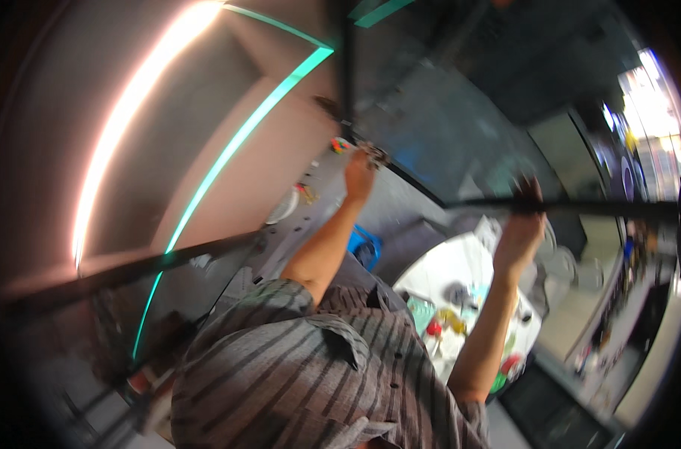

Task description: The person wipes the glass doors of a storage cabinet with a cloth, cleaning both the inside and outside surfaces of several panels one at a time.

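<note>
My left hand [360, 168] is raised at the upper centre, its fingers closed around a small, blurred metallic object [377, 157] of a kind I cannot make out. It is near the dark corner of a glass panel's frame. My right hand [520, 224] is raised at the right, by a dark horizontal frame bar [598, 209]; its fingers are blurred and whether they grip the bar cannot be told. Below my right hand stands a round white table [441, 269] with a red item [433, 328], a yellow item [451, 321] and other small things on it.
Dark-framed glass panels [475, 134] stand ahead. A blue plastic item [365, 247] lies on the floor between my arms. A white round object [284, 206] and small colourful things [339, 146] are left of my left arm. Grey chairs [559, 265] stand beyond the table.
</note>
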`<control>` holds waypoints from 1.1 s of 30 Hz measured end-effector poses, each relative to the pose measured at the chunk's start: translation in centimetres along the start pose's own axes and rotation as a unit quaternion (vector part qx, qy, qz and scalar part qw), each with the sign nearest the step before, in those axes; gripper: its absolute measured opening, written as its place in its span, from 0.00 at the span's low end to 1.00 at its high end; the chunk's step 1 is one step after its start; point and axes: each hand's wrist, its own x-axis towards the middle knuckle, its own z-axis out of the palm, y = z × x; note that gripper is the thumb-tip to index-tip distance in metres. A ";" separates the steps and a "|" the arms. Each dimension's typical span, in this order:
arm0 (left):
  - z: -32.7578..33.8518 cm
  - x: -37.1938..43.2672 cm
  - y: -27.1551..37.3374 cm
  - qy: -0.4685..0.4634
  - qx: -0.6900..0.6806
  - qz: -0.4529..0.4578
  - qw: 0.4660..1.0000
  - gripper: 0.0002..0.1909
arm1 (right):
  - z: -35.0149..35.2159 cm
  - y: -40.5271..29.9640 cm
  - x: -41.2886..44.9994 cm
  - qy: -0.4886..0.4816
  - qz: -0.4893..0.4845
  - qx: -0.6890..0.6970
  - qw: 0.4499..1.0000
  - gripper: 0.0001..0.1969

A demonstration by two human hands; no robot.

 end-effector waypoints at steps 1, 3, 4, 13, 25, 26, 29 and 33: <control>-0.2 0.2 -0.7 -0.032 0.033 -0.084 0.995 0.16 | -0.3 0.2 -0.5 0.017 0.013 -0.001 1.000 0.31; -0.9 2.2 0.6 0.049 0.002 -0.055 0.997 0.14 | -1.0 0.3 -1.2 0.016 0.018 -0.007 1.000 0.31; -1.5 2.7 0.9 0.001 0.002 -0.109 0.994 0.17 | -0.6 0.2 -1.6 0.014 0.007 -0.022 1.000 0.31; -12.3 -7.6 2.7 -0.182 -0.048 -0.171 0.967 0.20 | -0.2 0.0 -3.8 -0.057 0.015 -0.071 0.996 0.28; -22.3 -18.0 -1.5 -0.142 -0.032 -0.260 0.955 0.12 | 4.2 -5.3 -9.9 -0.332 -0.058 -0.538 0.773 0.21; -22.4 -17.8 -1.6 -0.149 -0.024 -0.257 0.955 0.12 | 4.6 -5.5 -10.4 -0.355 -0.055 -0.563 0.744 0.21; -22.7 -17.2 -2.3 -0.143 -0.021 -0.232 0.962 0.12 | 7.7 -6.4 -12.0 -0.388 -0.093 -0.529 0.749 0.22; -23.4 -17.8 -2.6 -0.141 -0.043 -0.234 0.961 0.12 | 10.6 -5.1 -12.9 -0.433 -0.238 -0.509 0.705 0.13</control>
